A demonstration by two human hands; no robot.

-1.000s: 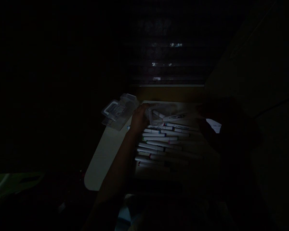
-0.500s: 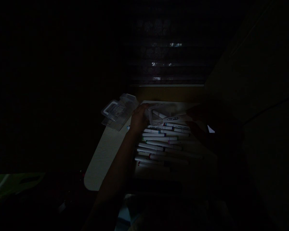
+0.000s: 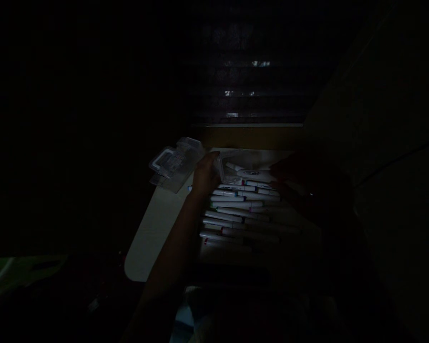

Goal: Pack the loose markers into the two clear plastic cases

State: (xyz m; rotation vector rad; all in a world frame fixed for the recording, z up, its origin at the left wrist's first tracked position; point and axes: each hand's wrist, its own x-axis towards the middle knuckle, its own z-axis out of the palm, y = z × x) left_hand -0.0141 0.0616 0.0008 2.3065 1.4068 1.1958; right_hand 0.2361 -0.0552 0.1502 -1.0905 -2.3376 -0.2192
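Observation:
The scene is very dark. My left hand grips the left end of a clear plastic case that holds a couple of white markers. My right hand is a dark shape at the case's right side, over the marker inside; its fingers cannot be made out. Below the case, several white markers with coloured caps lie in rows on a small pale table.
A clear plastic lid lies off the table's far left corner. Window blinds with a few light spots hang behind. A pale object shows dimly at the lower left. Everything else is black.
My right hand has moved left, bringing a white marker from beside the case into it. My left hand has stayed on the case's left end.

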